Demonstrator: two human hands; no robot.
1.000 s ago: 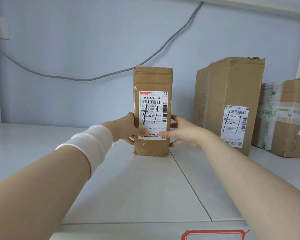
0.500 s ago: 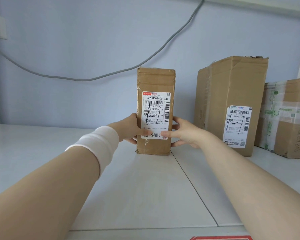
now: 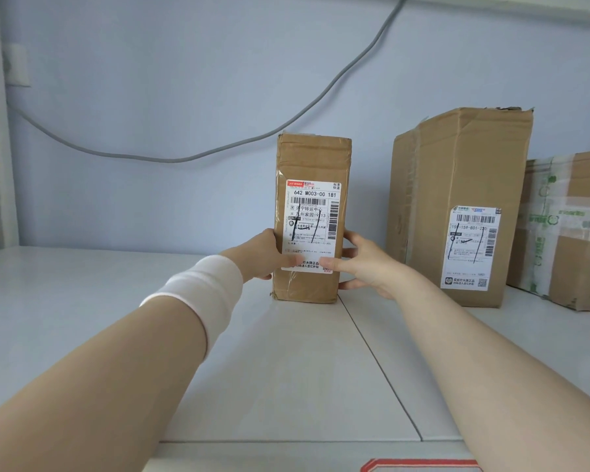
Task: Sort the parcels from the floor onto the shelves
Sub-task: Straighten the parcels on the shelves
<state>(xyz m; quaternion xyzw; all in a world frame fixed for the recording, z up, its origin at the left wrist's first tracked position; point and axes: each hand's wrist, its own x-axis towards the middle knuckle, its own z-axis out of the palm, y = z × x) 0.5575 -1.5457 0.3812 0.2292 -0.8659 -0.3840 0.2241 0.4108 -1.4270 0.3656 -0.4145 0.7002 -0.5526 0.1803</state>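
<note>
Narrow parcel (image 3: pixel 312 221): it stands upright on the shelf (image 3: pixel 286 362), near the middle of your view. Its base sits on the shelf boards and its printed label faces you.
Your left hand (image 3: pixel 261 255): it grips the parcel's left edge, at 9 o'clock of the parcel. The thumb lies across the bottom strip of the label; the other fingers are hidden behind the cardboard.
Your right hand (image 3: pixel 365 264): it grips the right edge, at 3 o'clock of the parcel. The thumb presses the label's lower corner, just beside your left thumb, and the fingers curl round the side.
Wristband (image 3: pixel 201 294): a white band wraps your left forearm just behind the wrist.
Large box (image 3: pixel 457 185): at 3 o'clock of the narrow parcel, upright, taller and wider, apart from it with a gap that your right hand fills. It has a label low on its front.
Taped box (image 3: pixel 569 240): at 3 o'clock again, beyond the large box and just beside it, wrapped in green-printed tape and cut off by the frame edge.
Shelf seam (image 3: pixel 378 366): a dark line runs from the parcel's right base corner toward 5 o'clock.
Cable (image 3: pixel 184 159): grey, it sags along the wall behind, from 9 o'clock up to 1 o'clock.
Red-edged shape (image 3: pixel 419 465): at 6 o'clock, at the bottom border; you cannot tell what it is.
</note>
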